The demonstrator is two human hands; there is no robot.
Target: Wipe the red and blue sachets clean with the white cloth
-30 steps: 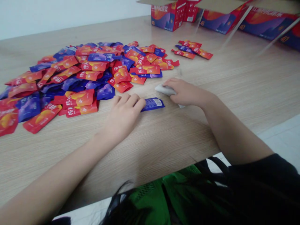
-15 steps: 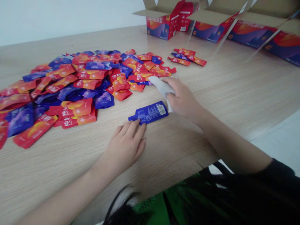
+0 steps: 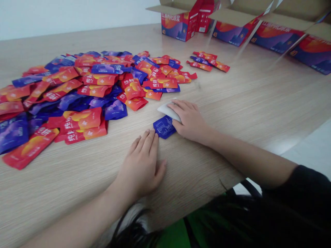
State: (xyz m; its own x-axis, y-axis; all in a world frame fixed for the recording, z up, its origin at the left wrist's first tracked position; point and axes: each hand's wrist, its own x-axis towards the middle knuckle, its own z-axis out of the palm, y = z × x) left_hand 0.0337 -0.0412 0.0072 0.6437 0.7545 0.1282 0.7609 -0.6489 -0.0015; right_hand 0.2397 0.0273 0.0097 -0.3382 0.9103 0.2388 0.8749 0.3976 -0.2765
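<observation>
A blue sachet (image 3: 162,126) lies back side up on the wooden table (image 3: 232,113), partly covered by my right hand (image 3: 190,120). That hand presses a white cloth (image 3: 167,110) down onto the sachet, fingers curled over it. My left hand (image 3: 143,163) lies flat on the table just in front of the sachet, fingers stretched out and fingertips close to its near edge. It holds nothing.
A big heap of red and blue sachets (image 3: 77,86) covers the table's left and middle. A small group of sachets (image 3: 208,61) lies further back on the right. Several open red and blue cartons (image 3: 181,20) stand along the far edge.
My right hand has come down with the cloth onto the blue sachet, covering most of it. My left hand has slid back toward me off the sachet's end.
</observation>
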